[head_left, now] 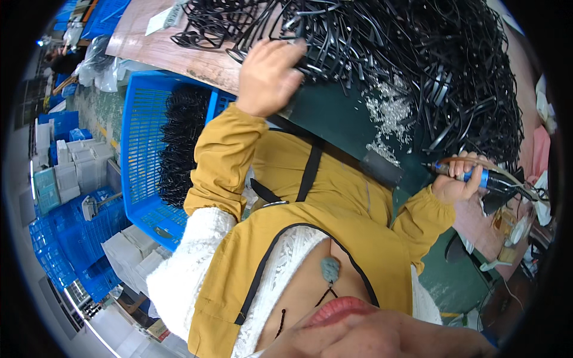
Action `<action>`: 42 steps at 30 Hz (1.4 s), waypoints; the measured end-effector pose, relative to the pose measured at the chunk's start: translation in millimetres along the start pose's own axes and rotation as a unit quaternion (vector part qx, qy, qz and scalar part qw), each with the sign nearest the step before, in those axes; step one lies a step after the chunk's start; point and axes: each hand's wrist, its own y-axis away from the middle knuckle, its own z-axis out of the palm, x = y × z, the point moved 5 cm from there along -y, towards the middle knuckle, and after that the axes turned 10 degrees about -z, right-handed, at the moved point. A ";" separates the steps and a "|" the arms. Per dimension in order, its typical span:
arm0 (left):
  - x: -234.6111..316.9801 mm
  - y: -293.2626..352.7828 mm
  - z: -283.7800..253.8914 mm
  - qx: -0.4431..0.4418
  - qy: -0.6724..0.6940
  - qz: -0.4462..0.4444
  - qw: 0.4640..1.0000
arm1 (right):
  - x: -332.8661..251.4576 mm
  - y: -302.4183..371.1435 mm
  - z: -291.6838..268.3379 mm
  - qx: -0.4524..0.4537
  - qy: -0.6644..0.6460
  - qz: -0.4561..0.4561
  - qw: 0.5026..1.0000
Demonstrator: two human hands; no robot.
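Observation:
My left hand (270,76) is over the near left edge of a big heap of black eyeglass frames (382,36). Its fingers are bent and slightly blurred, with the thumb apart from them; nothing shows between them. In my right hand (461,180) is a blue and black power screwdriver (490,180), gripped around its body, its thin tip pointing left over the dark green mat (334,119). Small shiny clear pieces (391,113) lie scattered on that mat, between the hands and beside the heap.
A blue plastic crate (140,149) holding more black frames (179,146) stands left of my lap, against the wooden table (209,65). Further left are stacked white boxes (65,179) and blue crates (74,232). Cords and a pink cloth (541,152) are at the right edge.

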 end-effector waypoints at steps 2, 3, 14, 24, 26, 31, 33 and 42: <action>3.3 8.4 5.6 -0.078 0.064 0.050 0.994 | -0.2 -0.6 -2.5 0.029 -0.005 -0.008 1.000; 2.9 11.9 3.2 -0.079 0.095 0.052 0.991 | 0.1 -0.7 -2.4 0.028 0.004 -0.013 1.000; -114.8 -192.3 -19.0 0.093 0.091 -0.146 0.981 | 4.2 -3.6 6.6 0.013 0.043 0.006 0.999; -225.1 -144.4 97.2 -0.368 -0.006 -0.264 0.891 | 7.5 -3.7 9.9 0.026 0.042 0.018 0.999; -201.6 -149.9 103.3 -0.404 -0.007 -0.244 0.882 | 5.7 -3.7 11.7 0.039 0.018 -0.010 0.999; -139.8 -174.6 84.8 -0.273 -0.089 -0.144 0.947 | 2.3 -7.7 17.7 0.024 0.091 -0.022 0.995; -91.7 -180.4 81.8 -0.155 -0.077 -0.087 0.981 | 3.0 -8.2 16.8 0.039 0.097 -0.023 0.994; 23.3 -194.3 174.0 -0.238 -0.050 -0.176 0.954 | -42.9 -22.9 2.4 -0.042 0.409 -0.170 0.896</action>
